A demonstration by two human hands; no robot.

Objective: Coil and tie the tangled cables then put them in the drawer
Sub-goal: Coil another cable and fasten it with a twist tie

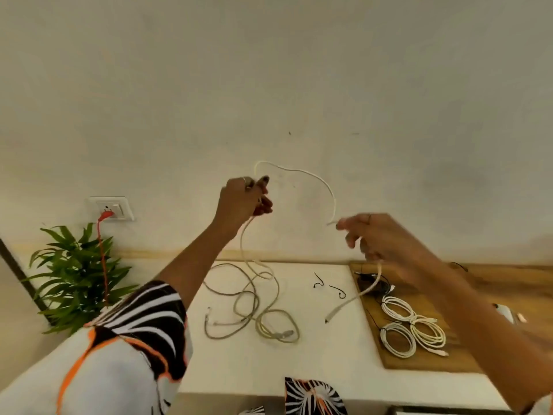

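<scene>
My left hand [244, 200] is raised in front of the wall and grips a cream cable [311, 175]. The cable arcs from it over to my right hand [377, 238], which pinches it lower and to the right. One end hangs below the right hand toward the white table [239, 360], its plug [329, 317] just above the surface. Another length drops from the left hand into a tangle of grey and yellowish cables [257, 307] lying on the table. Three white coiled cables [410, 330] lie on a wooden board [419, 363] at the right.
Two short black twist ties [329, 287] lie on the table between the tangle and the board. A dark bundle of thin black wire [371, 283] sits at the board's far end. A potted plant [74, 277] and a wall socket [112, 208] with an orange lead are at the left.
</scene>
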